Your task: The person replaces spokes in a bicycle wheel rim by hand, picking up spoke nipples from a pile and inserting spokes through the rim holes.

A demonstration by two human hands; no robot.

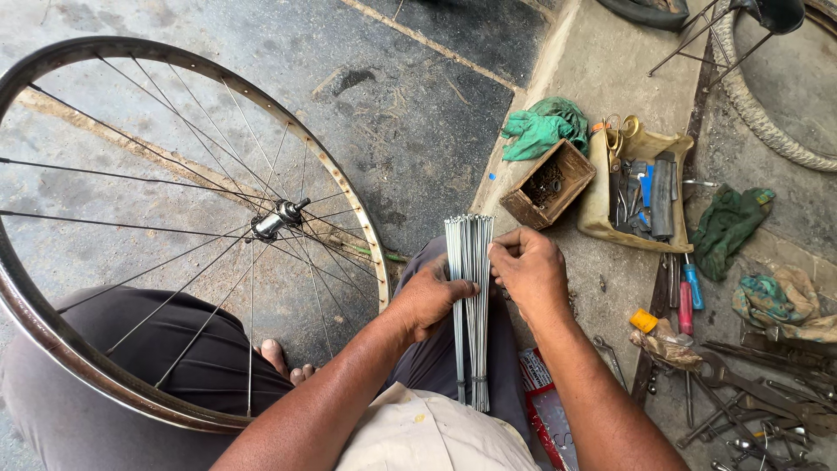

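You are holding a bundle of spokes (469,296) upright over your lap, just right of the bicycle wheel (174,227) that leans against your left knee. Your left hand (429,298) is closed around the middle of the bundle from the wheel side, fingers wrapped on the steel. Your right hand (527,270) is drawn together at the upper part of the bundle on the side away from the wheel, thumb and fingertips pinching at one or a few spokes near their ends. The bundle appears bound by a tie near its lower end, well below both hands. The step in hand reads as separating a single spoke from the pack. The next move calls for a firm left-hand hold so the pack does not fan out, and a straight pull along the spoke's length so it slides free without bending. The wheel hub (277,218) sits at the wheel's centre, with several spoke positions looking vacant. Farther right of the wheel, beyond the bundle, lie a small wooden box (549,185) of small dark parts, a green rag (545,126), a tan tool pouch (641,187) and loose spanners (750,392) on the concrete.
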